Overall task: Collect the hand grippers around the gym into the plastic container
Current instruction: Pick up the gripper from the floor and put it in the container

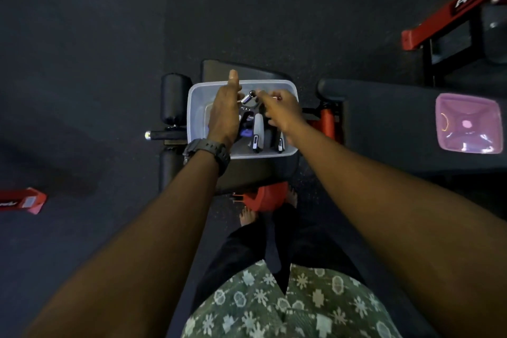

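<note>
On the black padded gym bench (255, 173) directly in front of the person sits a clear rectangular plastic container (195, 96), and both hands reach down into it. Several hand grippers lie inside: one with a pale grey handle (258, 129) stands out, with darker ones beside it and a purple part (246, 133) near the left wrist. The left hand (225, 112), wearing a dark wristwatch (208, 149), has its fingers curled down around a gripper while the thumb points straight up. The right hand (279, 112) pinches the top of a gripper beside its silver coil spring (247, 97). A pink translucent plastic tub (466, 123) rests on a neighbouring black pad to the right, well apart. Red metal frame pieces (450, 8) show at the edges on the dark rubber floor (109, 35).
</note>
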`<state>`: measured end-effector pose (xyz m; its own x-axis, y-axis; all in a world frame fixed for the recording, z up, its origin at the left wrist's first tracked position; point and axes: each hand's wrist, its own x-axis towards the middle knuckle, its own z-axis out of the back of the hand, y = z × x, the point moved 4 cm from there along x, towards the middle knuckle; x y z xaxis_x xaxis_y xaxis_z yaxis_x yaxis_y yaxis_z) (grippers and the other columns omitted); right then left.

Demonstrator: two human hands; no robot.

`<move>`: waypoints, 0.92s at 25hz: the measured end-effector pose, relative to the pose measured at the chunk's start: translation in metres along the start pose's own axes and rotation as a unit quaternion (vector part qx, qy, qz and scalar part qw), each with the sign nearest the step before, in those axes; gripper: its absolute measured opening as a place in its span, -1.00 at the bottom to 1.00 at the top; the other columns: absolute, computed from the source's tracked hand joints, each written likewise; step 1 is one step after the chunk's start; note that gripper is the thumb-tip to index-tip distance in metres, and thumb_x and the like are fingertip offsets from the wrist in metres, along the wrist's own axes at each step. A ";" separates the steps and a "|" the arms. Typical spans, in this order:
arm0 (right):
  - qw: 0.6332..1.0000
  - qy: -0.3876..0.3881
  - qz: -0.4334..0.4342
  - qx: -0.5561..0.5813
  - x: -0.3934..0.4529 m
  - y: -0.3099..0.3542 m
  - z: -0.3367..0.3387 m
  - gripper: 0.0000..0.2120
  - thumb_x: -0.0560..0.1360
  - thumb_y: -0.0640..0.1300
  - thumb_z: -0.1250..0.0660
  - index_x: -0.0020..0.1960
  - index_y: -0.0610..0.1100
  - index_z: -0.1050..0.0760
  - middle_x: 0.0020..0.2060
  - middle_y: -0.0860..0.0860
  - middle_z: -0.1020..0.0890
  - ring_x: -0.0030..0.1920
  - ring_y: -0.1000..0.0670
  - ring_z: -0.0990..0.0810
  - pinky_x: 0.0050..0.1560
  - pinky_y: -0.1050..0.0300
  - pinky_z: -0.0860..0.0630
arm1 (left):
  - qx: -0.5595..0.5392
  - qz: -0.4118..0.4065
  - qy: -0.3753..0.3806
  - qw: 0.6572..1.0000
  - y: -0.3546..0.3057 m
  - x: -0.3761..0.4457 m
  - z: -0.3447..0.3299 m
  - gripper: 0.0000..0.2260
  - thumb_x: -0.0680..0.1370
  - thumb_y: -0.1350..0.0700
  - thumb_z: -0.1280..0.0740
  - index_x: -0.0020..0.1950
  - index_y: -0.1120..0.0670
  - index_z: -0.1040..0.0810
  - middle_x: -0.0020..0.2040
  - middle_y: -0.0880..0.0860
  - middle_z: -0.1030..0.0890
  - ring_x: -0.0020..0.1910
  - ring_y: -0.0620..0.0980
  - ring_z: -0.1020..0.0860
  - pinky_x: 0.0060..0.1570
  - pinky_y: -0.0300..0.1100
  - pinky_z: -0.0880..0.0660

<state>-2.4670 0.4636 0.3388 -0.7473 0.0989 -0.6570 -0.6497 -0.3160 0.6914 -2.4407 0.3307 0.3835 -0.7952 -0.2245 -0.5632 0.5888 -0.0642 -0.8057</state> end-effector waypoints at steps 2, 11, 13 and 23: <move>0.996 0.032 -0.028 0.078 -0.017 -0.001 0.001 -0.46 0.53 0.27 -0.26 0.22 -0.17 -0.53 -0.02 -0.04 -0.62 -0.03 -0.03 -0.60 0.12 -0.06 -0.56 | -0.014 -0.007 0.009 1.000 -0.001 -0.008 0.005 -0.36 0.40 -0.49 -0.06 0.13 -0.03 -0.56 0.17 0.04 -0.64 0.18 0.01 -0.57 0.23 0.01 -0.46; 0.993 0.020 -0.015 0.118 -0.037 0.001 0.014 -0.41 0.59 0.32 -0.08 0.22 -0.14 -0.55 -0.07 -0.03 -0.60 -0.16 0.02 -0.55 -0.03 0.03 -0.52 | -0.047 -0.019 0.031 0.998 0.002 -0.020 0.006 -0.43 0.51 -0.40 -0.08 0.16 0.02 -0.54 0.17 0.05 -0.62 0.13 -0.02 -0.57 0.08 -0.09 -0.47; 0.994 0.017 -0.014 0.107 -0.037 -0.003 0.018 -0.42 0.61 0.30 -0.05 0.23 -0.14 -0.55 -0.04 -0.03 -0.61 -0.10 0.00 -0.57 -0.02 0.04 -0.54 | -0.027 -0.023 0.023 0.999 0.009 -0.016 0.003 -0.48 0.48 -0.42 -0.12 0.06 -0.01 -0.54 0.09 0.02 -0.63 0.09 -0.02 -0.57 0.08 -0.10 -0.46; 0.997 -0.009 0.002 0.079 0.011 -0.041 0.021 -0.64 0.64 0.14 -0.07 0.02 -0.07 -0.52 -0.12 -0.07 -0.63 -0.09 -0.07 -0.62 0.08 -0.06 -0.56 | 0.225 0.014 -0.070 0.972 0.067 0.043 -0.029 -0.31 0.26 -0.13 -0.57 0.23 0.18 -0.43 0.18 0.12 -0.60 0.16 0.12 -0.58 0.16 0.01 -0.52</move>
<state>-2.4521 0.4973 0.3096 -0.7508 0.1149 -0.6504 -0.6601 -0.1634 0.7332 -2.4398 0.3448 0.3004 -0.7690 -0.3605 -0.5279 0.6387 -0.4671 -0.6114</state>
